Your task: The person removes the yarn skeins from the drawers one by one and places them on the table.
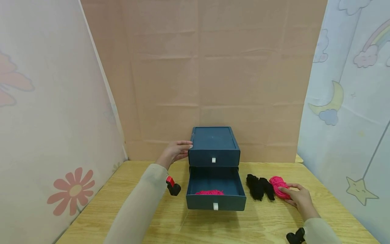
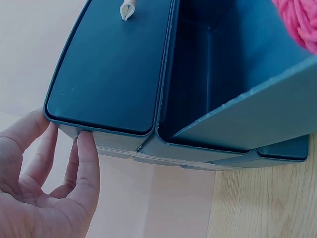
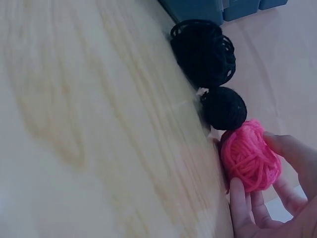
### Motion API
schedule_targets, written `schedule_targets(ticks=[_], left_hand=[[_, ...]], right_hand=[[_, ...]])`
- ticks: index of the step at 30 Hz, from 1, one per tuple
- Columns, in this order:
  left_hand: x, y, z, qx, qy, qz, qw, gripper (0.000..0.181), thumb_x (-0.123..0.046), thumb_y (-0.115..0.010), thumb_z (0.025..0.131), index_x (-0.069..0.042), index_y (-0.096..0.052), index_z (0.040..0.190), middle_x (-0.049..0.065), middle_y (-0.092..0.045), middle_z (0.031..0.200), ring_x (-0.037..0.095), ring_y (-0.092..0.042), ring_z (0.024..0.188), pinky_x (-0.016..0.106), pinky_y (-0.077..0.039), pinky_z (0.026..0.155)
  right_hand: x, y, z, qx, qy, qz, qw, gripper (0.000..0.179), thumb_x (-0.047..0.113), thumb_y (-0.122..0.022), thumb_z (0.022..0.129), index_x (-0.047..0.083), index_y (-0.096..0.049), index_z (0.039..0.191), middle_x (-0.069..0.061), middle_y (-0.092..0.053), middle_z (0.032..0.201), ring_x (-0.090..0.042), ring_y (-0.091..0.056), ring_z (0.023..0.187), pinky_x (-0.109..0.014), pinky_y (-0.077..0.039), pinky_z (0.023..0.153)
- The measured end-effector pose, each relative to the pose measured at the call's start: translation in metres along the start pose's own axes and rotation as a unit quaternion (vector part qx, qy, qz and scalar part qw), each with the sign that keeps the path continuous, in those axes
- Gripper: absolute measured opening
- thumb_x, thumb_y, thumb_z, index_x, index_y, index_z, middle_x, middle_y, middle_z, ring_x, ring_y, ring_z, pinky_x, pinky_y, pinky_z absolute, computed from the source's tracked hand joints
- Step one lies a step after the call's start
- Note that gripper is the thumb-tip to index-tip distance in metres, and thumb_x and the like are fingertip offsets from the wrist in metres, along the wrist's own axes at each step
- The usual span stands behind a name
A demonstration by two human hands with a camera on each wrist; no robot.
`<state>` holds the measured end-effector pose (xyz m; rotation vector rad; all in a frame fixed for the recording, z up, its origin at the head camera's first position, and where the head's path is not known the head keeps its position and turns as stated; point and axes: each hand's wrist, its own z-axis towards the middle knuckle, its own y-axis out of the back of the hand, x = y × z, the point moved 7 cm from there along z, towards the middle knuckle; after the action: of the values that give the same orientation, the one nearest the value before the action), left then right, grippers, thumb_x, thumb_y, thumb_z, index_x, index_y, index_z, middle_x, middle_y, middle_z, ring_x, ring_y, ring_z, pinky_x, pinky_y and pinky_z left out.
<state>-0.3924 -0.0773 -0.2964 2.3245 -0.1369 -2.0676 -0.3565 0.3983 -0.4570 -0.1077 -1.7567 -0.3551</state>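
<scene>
A dark blue drawer unit (image 1: 215,137) stands at the back of the table, its lower drawer (image 1: 199,202) pulled out. Pink yarn (image 1: 213,192) lies inside that drawer near its front. My left hand (image 1: 175,152) touches the unit's upper left side, fingers fairly straight, as the left wrist view confirms (image 2: 59,183). To the right of the unit, my right hand (image 1: 300,200) holds a ball of pink yarn (image 1: 278,186) between thumb and fingers. The ball sits on the table, beside a smaller black yarn ball (image 3: 225,108) and a larger black yarn ball (image 3: 204,53).
The wooden table (image 1: 137,206) has a brown paper sheet (image 1: 250,84) behind it. Patterned cloths (image 1: 61,128) hang at both sides. A black and red device (image 1: 173,187) shows by the left sleeve, a black one (image 1: 295,236) by the right sleeve.
</scene>
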Motion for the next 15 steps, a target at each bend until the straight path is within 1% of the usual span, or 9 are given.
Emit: schedule_targets(ticks=[2, 5, 8, 10, 12, 13, 15], left_hand=[[0.0, 0.0, 0.0, 0.0, -0.002, 0.002, 1.0, 0.026, -0.017, -0.066, 0.086, -0.01, -0.066, 0.111, 0.009, -0.06, 0.105, 0.02, -0.058, 0.086, 0.034, -0.049, 0.089], [0.0, -0.001, 0.0, 0.0, -0.003, 0.003, 1.0, 0.026, -0.017, -0.066, 0.086, -0.01, -0.066, 0.111, 0.009, -0.06, 0.105, 0.02, -0.059, 0.087, 0.033, -0.049, 0.088], [0.0, -0.001, 0.001, -0.001, -0.003, 0.004, 1.0, 0.026, -0.017, -0.066, 0.086, -0.01, -0.066, 0.111, 0.009, -0.06, 0.105, 0.021, -0.058, 0.087, 0.032, -0.05, 0.087], [0.001, -0.001, 0.001, -0.001, -0.003, 0.005, 1.0, 0.026, -0.017, -0.066, 0.086, -0.01, -0.066, 0.112, 0.009, -0.06, 0.106, 0.021, -0.058, 0.087, 0.032, -0.05, 0.087], [0.001, -0.001, 0.001, -0.001, -0.002, 0.006, 1.0, 0.026, -0.017, -0.066, 0.086, -0.01, -0.066, 0.111, 0.009, -0.06, 0.105, 0.021, -0.058, 0.087, 0.032, -0.05, 0.087], [0.001, -0.001, 0.002, -0.001, -0.002, 0.006, 1.0, 0.026, -0.017, -0.066, 0.086, -0.01, -0.066, 0.111, 0.009, -0.06, 0.105, 0.021, -0.059, 0.087, 0.032, -0.05, 0.087], [0.001, -0.001, 0.002, -0.001, -0.002, 0.005, 1.0, 0.025, -0.017, -0.066, 0.086, -0.01, -0.066, 0.111, 0.009, -0.06, 0.105, 0.021, -0.059, 0.087, 0.032, -0.05, 0.087]], right_hand=[[0.001, 0.001, -0.001, 0.0, -0.001, 0.001, 1.0, 0.07, 0.03, -0.081, 0.07, -0.001, -0.043, 0.12, -0.029, -0.029, 0.129, -0.004, -0.055, 0.064, -0.029, -0.056, 0.063], [0.003, 0.003, -0.002, 0.005, 0.002, -0.007, 1.0, 0.073, 0.032, -0.079, 0.072, -0.001, -0.041, 0.125, -0.024, -0.036, 0.122, -0.005, -0.055, 0.066, -0.029, -0.056, 0.065], [0.006, 0.007, -0.005, 0.004, 0.004, -0.019, 0.9998, 0.068, 0.032, -0.075, 0.076, 0.0, -0.041, 0.126, -0.02, -0.047, 0.111, -0.006, -0.057, 0.067, -0.03, -0.056, 0.065], [0.009, 0.011, -0.008, -0.006, 0.005, -0.021, 0.9997, 0.064, 0.032, -0.073, 0.078, 0.001, -0.042, 0.124, -0.019, -0.05, 0.106, -0.01, -0.059, 0.07, -0.03, -0.056, 0.066], [0.014, 0.014, -0.009, -0.007, 0.014, -0.013, 0.9998, 0.061, 0.032, -0.072, 0.08, 0.001, -0.043, 0.123, -0.023, -0.049, 0.109, -0.022, -0.06, 0.084, -0.032, -0.056, 0.069], [0.016, 0.016, -0.01, -0.007, 0.023, -0.011, 0.9997, 0.06, 0.033, -0.071, 0.08, 0.001, -0.043, 0.122, -0.025, -0.047, 0.113, -0.027, -0.058, 0.093, -0.032, -0.056, 0.07], [0.02, 0.017, -0.01, -0.006, 0.037, -0.001, 0.9993, 0.057, 0.034, -0.071, 0.08, 0.004, -0.046, 0.121, -0.022, -0.047, 0.118, -0.035, -0.049, 0.107, -0.032, -0.055, 0.073]])
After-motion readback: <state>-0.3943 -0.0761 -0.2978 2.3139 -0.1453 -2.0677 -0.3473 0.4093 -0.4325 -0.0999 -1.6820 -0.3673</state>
